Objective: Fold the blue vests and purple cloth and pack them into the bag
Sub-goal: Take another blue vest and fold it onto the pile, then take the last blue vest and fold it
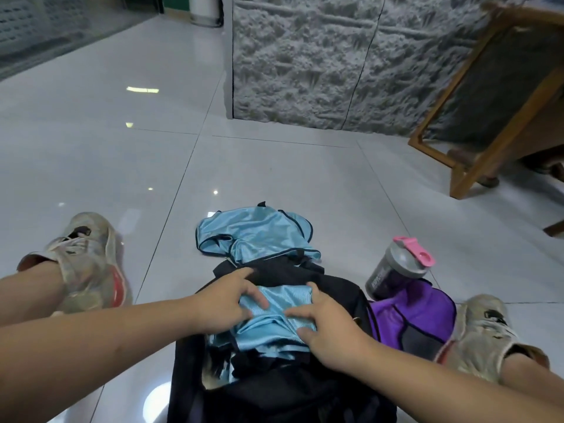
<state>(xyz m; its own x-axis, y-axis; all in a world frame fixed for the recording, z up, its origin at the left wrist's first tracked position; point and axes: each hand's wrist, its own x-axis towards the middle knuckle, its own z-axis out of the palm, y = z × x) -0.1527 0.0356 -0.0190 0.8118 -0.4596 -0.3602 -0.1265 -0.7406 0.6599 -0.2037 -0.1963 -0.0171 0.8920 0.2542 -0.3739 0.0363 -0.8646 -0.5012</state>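
My left hand [227, 303] and right hand [328, 326] press a folded blue vest [274, 319] into the black bag [274, 389], fingers spread and slightly bent on the fabric. Another blue vest [256, 236] lies beyond the bag; the purple cloth [412, 312] lies right, under a shaker bottle [396, 270].

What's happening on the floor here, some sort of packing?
A person sitting on the tiled floor presses a folded shiny light-blue vest into an open black bag, left hand and right hand both on the cloth. Another blue vest lies unfolded beyond the bag. A purple cloth and a grey, pink-lidded shaker bottle wait to the right.
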